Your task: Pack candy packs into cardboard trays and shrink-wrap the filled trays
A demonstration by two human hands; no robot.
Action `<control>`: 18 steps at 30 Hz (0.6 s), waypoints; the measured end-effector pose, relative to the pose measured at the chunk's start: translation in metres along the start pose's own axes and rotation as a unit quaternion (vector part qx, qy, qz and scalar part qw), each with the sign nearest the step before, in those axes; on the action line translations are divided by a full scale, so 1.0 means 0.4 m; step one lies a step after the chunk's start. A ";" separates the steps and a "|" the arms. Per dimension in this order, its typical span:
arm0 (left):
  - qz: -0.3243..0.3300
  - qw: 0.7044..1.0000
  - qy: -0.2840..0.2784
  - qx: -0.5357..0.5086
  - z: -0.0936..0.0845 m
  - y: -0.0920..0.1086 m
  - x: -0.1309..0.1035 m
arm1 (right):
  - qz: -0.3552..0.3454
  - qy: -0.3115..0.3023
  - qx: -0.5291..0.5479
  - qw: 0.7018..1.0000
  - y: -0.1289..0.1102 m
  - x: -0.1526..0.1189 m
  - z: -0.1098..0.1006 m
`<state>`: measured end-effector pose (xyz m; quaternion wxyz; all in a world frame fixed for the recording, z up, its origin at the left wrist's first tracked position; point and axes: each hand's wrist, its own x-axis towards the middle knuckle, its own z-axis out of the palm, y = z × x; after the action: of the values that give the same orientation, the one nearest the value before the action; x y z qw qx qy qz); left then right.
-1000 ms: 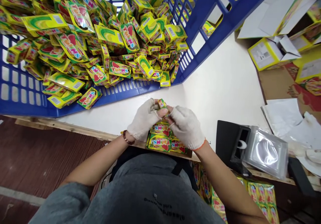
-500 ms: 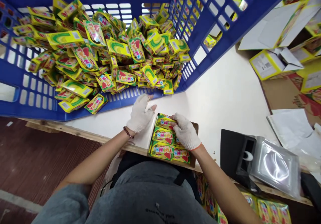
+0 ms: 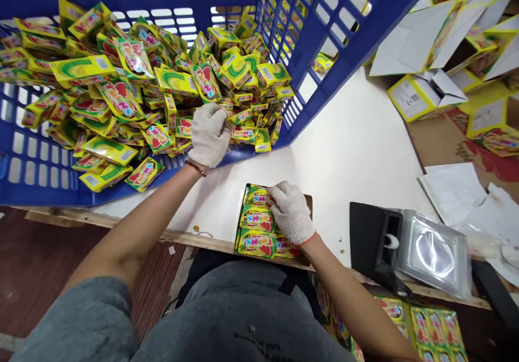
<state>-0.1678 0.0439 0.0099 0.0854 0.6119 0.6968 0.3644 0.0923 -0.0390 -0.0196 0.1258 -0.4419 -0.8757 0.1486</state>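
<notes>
My left hand [image 3: 210, 135], in a white knit glove, reaches over the front edge of the blue basket [image 3: 239, 155] and touches the heap of small yellow-green packs [image 3: 121, 100]. Its fingers curl down around a pack there, mostly hidden under the glove. My right hand [image 3: 290, 210], gloved too, rests over a shallow open box [image 3: 308, 205] at the table's front edge. The right fingertips press on a pack in the box's back row. Several packs [image 3: 256, 242] lie flat in rows inside this box; the glove covers part of them.
On the right are a black device [image 3: 371, 238] and clear plastic sleeves [image 3: 433, 251]. Behind them lie white papers [image 3: 454, 192] and opened yellow cartons [image 3: 417, 97]. More packs [image 3: 436, 329] show below the table edge. The white tabletop [image 3: 357, 140] spans the middle.
My left hand has moved up from the tabletop beside the box onto the packs in the basket, its fingers now curled. My right hand stays at the box. The whole view has shifted slightly.
</notes>
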 end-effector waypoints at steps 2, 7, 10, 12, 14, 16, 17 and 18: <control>-0.027 0.995 -0.005 -0.099 -0.008 0.028 -0.061 | -0.020 -0.001 0.033 0.999 0.003 -0.002 -0.003; -0.124 0.933 -0.078 -0.330 0.019 0.078 -0.229 | -0.059 0.008 0.101 0.993 0.016 -0.002 0.023; -0.178 0.895 -0.082 -0.402 0.040 0.082 -0.273 | -0.116 -0.031 0.050 0.991 0.021 -0.009 0.051; -0.191 0.878 -0.074 -0.432 0.047 0.078 -0.278 | -0.138 -0.055 0.015 0.989 0.025 -0.015 0.062; -0.191 0.868 -0.069 -0.452 0.048 0.074 -0.274 | -0.146 -0.072 0.040 0.986 0.033 -0.021 0.059; -0.194 0.862 -0.069 -0.463 0.046 0.079 -0.274 | -0.118 -0.073 0.129 0.982 0.041 -0.024 0.042; -0.196 0.861 -0.070 -0.465 0.045 0.085 -0.277 | -0.081 -0.061 0.185 0.978 0.043 -0.025 0.028; -0.195 0.861 -0.073 -0.465 0.045 0.096 -0.283 | -0.032 -0.039 0.241 0.969 0.042 -0.024 0.011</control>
<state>-0.1006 -0.0527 -0.0167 0.4801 0.3777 0.5433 0.5759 0.1086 -0.0382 -0.0307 0.1991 -0.3639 -0.8320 0.3683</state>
